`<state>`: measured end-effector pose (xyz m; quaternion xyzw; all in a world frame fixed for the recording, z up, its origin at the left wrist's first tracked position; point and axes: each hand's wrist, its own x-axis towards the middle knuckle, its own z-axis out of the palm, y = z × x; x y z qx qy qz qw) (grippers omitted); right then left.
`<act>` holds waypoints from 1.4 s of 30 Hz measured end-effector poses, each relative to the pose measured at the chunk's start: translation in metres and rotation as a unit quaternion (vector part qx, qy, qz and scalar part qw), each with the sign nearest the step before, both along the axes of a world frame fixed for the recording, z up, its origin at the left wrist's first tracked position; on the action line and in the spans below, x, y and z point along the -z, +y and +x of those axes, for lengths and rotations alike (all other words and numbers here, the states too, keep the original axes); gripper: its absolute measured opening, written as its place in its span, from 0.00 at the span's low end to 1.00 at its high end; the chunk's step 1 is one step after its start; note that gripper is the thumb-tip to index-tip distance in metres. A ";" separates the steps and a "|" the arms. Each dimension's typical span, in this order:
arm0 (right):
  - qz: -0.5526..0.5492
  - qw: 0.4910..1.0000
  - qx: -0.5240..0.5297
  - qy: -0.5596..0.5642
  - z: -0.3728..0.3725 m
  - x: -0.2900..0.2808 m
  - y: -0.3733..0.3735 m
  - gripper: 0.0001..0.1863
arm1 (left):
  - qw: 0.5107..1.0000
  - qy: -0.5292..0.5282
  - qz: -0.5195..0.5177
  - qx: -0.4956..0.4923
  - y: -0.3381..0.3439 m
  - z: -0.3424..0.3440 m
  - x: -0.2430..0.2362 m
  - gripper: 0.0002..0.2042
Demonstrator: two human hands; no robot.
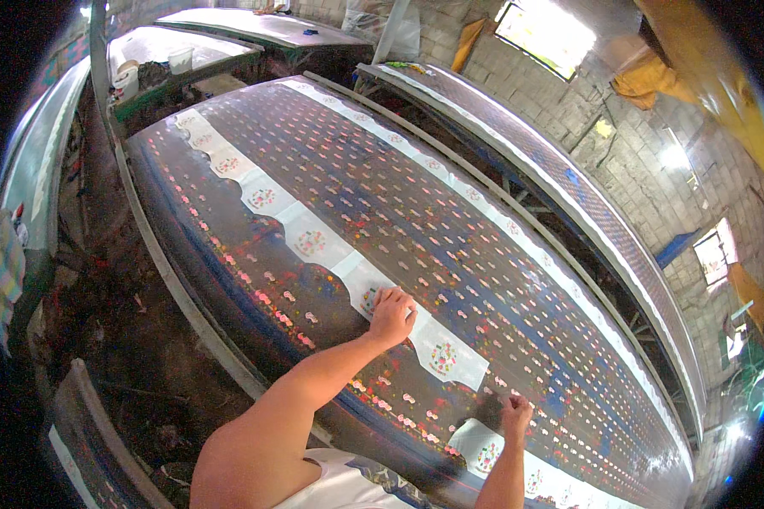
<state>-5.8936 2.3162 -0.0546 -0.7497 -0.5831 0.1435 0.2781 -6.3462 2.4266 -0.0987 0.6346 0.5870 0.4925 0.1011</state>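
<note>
A long dark printing table, speckled with rows of small pink and white printed motifs, stretches out in front of me. Along its near side lies a white scalloped cloth strip with round floral prints. My left hand is on this strip near its right end, fingers curled and pressed down over one print. Just past that end, over the bare gap, my right hand is closed; whatever it pinches is too small to make out. Below it another white printed piece continues to the right, partly behind my right forearm.
A straight white printed strip runs along the table's far side. Beyond it stands a second long table by a block wall. More pale tables and a white bucket are at the back left. A raised rim edges my table.
</note>
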 end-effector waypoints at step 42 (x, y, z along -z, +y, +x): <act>-0.054 0.963 -0.243 0.104 0.168 -0.075 -0.155 0.13 | 0.943 -0.167 -0.242 0.154 -0.188 0.221 -0.055 0.09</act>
